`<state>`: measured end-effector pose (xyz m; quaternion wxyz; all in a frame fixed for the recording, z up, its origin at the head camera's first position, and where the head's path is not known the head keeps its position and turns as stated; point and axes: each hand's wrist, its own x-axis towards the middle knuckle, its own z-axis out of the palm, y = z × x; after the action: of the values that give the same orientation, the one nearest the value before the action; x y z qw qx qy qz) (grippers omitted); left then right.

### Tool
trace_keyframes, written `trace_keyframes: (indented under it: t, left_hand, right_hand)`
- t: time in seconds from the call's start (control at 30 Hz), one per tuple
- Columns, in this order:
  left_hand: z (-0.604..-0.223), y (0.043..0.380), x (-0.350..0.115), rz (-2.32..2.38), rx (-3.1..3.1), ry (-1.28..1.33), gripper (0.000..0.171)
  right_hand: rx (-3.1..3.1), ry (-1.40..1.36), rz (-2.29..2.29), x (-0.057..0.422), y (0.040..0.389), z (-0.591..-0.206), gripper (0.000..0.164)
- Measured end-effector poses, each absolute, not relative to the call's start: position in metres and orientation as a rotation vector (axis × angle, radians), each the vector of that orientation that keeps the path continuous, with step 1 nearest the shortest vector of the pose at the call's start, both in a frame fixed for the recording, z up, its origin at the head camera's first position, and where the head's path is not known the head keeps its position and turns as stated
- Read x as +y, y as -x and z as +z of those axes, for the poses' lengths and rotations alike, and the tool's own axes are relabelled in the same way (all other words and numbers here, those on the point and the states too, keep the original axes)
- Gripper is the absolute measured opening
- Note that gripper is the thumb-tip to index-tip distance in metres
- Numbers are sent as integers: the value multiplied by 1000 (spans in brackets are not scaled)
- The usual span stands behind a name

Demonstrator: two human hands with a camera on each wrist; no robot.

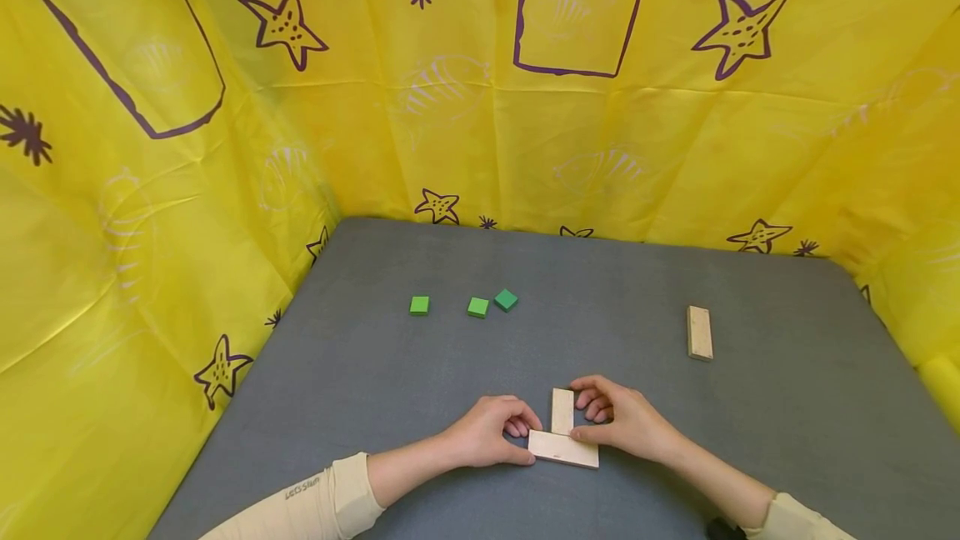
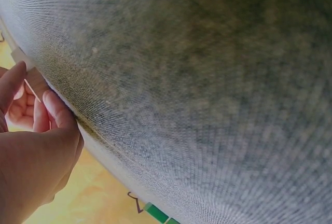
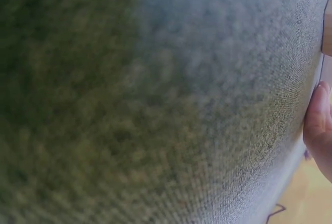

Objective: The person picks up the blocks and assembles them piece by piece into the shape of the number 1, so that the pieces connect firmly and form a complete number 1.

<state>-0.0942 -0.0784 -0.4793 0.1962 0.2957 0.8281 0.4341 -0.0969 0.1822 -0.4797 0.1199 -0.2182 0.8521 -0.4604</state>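
Note:
In the head view two pale wooden blocks form a T on the grey table. The nearer wooden block (image 1: 563, 449) lies crosswise; the second wooden block (image 1: 562, 412) points away from it, its near end against the first one's far side. My left hand (image 1: 489, 433) holds the crosswise block at its left end, thumb at the near corner and fingers at the far one. With index finger at its far end and thumb at its near end, my right hand (image 1: 628, 422) pinches the second block. The left wrist view shows the left hand (image 2: 41, 141); only a right fingertip (image 3: 319, 112) shows in the right wrist view.
Farther off lie two light green blocks (image 1: 419, 306) and a darker green block (image 1: 506, 300). Another wooden block (image 1: 700, 332) lies to the right. A yellow patterned curtain (image 1: 465, 123) borders the grey table (image 1: 360, 373) at the back and sides.

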Motion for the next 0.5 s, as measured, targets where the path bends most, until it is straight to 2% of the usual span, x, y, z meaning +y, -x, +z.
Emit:
trace_keyframes:
  t: [0.5]
  left_hand:
    - [-480, 94, -78, 1218, 2330, -828, 29]
  right_hand:
    - [2408, 532, -1497, 194, 104, -481, 52]
